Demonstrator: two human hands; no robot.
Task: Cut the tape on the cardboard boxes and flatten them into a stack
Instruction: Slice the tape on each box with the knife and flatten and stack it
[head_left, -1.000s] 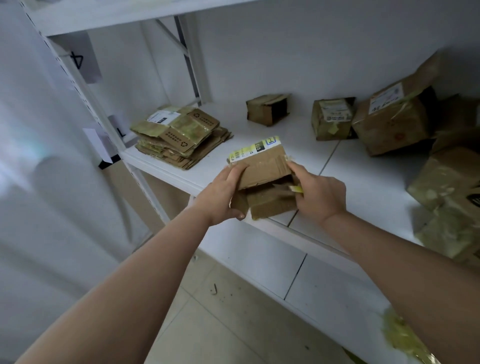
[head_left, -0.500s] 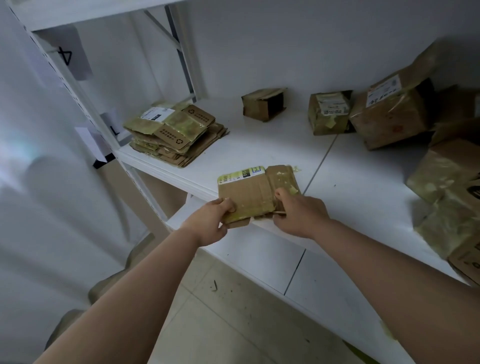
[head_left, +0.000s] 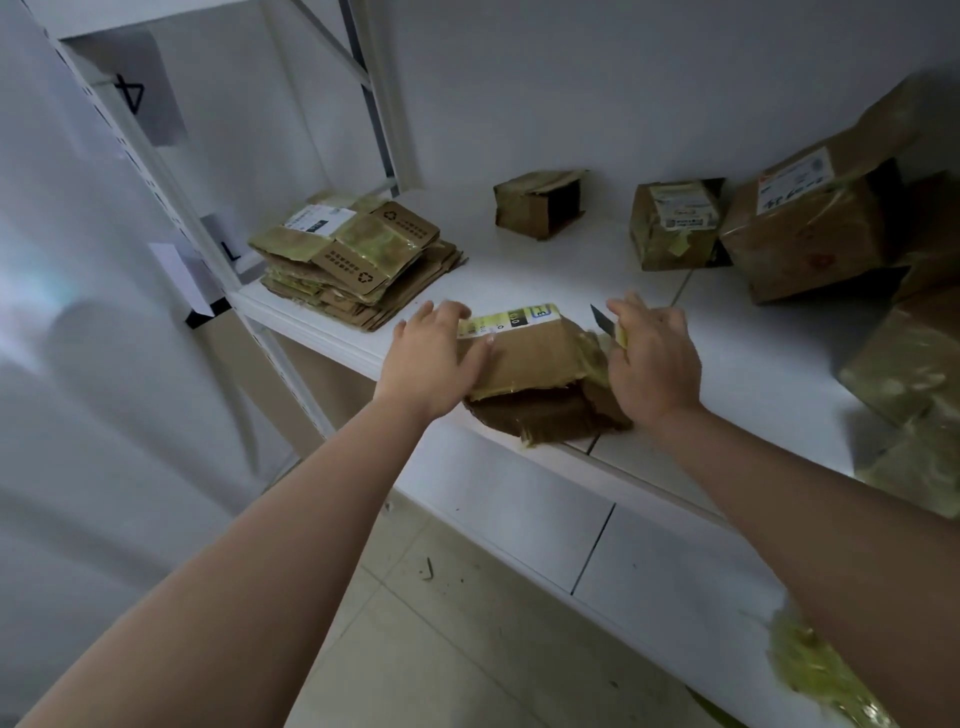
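1. Head view shows the step in hand, by my judgement: pressing a cut brown cardboard box with a yellow-and-white label (head_left: 524, 358) flat on the white shelf board (head_left: 769, 374) before it goes onto the pile.
2. Left hand (head_left: 434, 358) lies palm down on the box's left end, fingers spread and fairly straight, pressing rather than gripping.
3. Right hand (head_left: 652, 356) touches the box's right end, fingers curled round a small yellow-handled knife with a dark blade (head_left: 605, 325); the blade points up and away, toward the left hand's side.
4. The box lies between the two hands at the near edge of the shelf, its lower flaps (head_left: 545, 415) splayed out and partly overhanging that edge. It is not yet fully flat.
5. Advice: bear down with the left palm over the raised fold, and move the box further from the edge so it cannot tip to the floor.
6. Risk: the exposed blade is near the left fingers. Turn it away or set it down before pressing with both hands.
7. The stack of flattened brown cardboard (head_left: 358, 265) sits beyond and to the left of the left hand, well apart; slide the flattened piece there squarely.
8. Several uncut taped brown boxes (head_left: 675, 223) remain beyond the right hand, so much of the task is outstanding.
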